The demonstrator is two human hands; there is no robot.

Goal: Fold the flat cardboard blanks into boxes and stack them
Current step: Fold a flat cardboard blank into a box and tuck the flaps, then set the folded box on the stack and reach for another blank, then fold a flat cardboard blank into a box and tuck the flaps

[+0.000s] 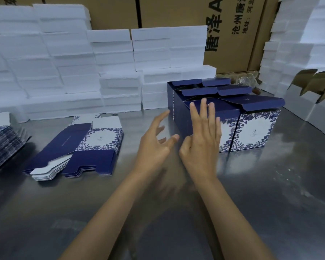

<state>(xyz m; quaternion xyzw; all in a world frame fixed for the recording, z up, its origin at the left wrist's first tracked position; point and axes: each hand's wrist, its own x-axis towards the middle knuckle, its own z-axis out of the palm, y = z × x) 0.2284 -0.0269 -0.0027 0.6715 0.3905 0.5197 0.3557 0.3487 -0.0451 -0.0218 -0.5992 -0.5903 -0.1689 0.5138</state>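
1. Beside the cluster of folded boxes [251, 128], on its near left side, both hands hover over the steel table [176, 212], and neither holds anything
2. Right hand [201, 143] is spread wide, fingers straight and pointing up across the dark side panel of the nearest box in that cluster; whether the fingers touch the panel cannot be told, but the flat pose suits nudging a box square against its neighbours
3. Left hand [154, 145], just left of the cluster, is open with fingers loosely splayed and a little curled, apart from the boxes; it is blurred, so finer detail is unclear
4. Folded boxes stand upright and touching one another in rows, with their top flaps up and unclosed, probably so they pack tightly and remain ready for filling
5. Left of the cluster, well apart from it, lies a stack of flat blanks [79, 147], printed side up and fanned slightly, which should make the top sheet easy to peel off; a second pile of blanks [4, 139] sits farther left at the table edge
6. Behind the cluster and to its left rise white foam blocks [64, 62], with brown cartons [233, 30] behind them
7. Judging by this layout, a box is freshly set in place and the next blank from the left stack is likely due
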